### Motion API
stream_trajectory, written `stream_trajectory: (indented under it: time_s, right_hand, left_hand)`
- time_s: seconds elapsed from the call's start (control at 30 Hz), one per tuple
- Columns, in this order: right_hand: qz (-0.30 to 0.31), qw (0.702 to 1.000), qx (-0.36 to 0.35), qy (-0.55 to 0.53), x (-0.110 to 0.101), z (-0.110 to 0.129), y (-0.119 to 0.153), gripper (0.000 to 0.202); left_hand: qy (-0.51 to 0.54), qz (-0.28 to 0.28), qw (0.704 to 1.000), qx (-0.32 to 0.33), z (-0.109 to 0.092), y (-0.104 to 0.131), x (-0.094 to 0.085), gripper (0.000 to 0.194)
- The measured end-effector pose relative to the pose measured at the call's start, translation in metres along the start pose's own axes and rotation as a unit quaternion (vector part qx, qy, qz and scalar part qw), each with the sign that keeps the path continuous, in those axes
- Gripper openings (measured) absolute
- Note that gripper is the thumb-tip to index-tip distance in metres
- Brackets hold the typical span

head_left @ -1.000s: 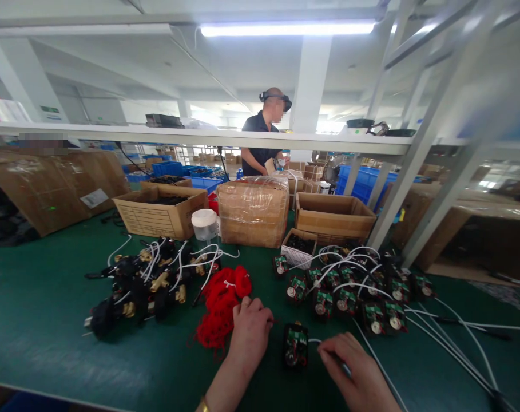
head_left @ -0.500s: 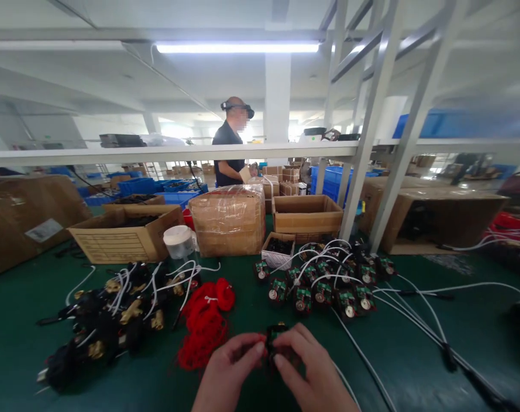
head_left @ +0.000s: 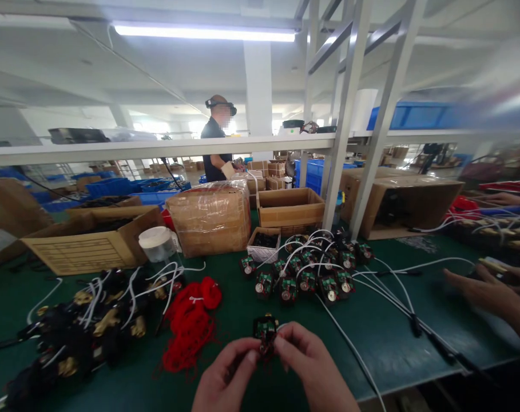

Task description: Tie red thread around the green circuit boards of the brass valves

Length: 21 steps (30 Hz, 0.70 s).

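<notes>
While both hands meet low in the view, a small black unit with a green circuit board (head_left: 265,327) sits between their fingertips, over the near part of the green table (head_left: 397,360). The left hand (head_left: 227,377) has its thumb and forefinger drawn close together at the unit's near left edge; the right hand (head_left: 311,366) has its own bent in at the near right edge, beside a short white cable. I cannot tell whether either pinches a fine wire or the unit itself. Left of the unit lies a tangle of red wires (head_left: 191,326), and beyond that a heap of black parts with brass fittings (head_left: 103,326). Similar circuit-board units (head_left: 306,280) stand grouped behind and to the right, white cables looping over them. At their back left is a small white box (head_left: 264,253) of black pieces; a taped carton (head_left: 208,220) stands farther back. A co-worker's hand (head_left: 483,289) is at the right, and a person in a dark shirt (head_left: 212,129) is behind the shelf (head_left: 157,150).
</notes>
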State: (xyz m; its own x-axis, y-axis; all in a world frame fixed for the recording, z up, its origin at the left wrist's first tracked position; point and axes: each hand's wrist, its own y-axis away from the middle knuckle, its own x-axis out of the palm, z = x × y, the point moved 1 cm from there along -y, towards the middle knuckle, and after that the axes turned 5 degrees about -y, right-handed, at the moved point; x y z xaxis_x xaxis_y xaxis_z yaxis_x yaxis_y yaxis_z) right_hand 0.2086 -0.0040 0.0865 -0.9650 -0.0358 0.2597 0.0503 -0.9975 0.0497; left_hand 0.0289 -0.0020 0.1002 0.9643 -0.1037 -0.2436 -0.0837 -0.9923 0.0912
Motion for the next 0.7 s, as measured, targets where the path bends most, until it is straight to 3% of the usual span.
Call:
stream_trajectory:
  time_s: [0.1,0.23,0.33,0.43,0.57,0.7]
  right_hand:
    - [-0.017,1.000,0.011,-0.007,-0.004,0.007,0.003,0.035]
    - [-0.009,1.000,0.019,0.012,-0.007,0.008,0.002,0.035]
    - [-0.009,0.999,0.018,0.038,-0.011,0.002,0.000,0.032]
    - [0.000,0.999,0.021,0.046,-0.016,-0.002,-0.003,0.028]
    - [0.014,0.998,0.029,0.062,-0.018,0.004,-0.003,0.024]
    - [0.048,0.993,0.009,0.105,-0.016,0.019,0.000,0.019]
  left_hand:
    - [0.136,-0.028,0.989,-0.056,0.001,0.004,0.006,0.032]
    - [0.360,0.036,0.919,-0.156,0.004,0.007,0.019,0.032]
    - [0.426,0.087,0.876,-0.209,0.008,0.005,0.024,0.033]
    - [0.455,0.116,0.853,-0.227,0.015,-0.001,0.025,0.037]
    - [0.442,0.115,0.858,-0.235,0.025,-0.005,0.029,0.045]
    - [0.332,0.090,0.923,-0.172,0.021,-0.001,0.035,0.048]
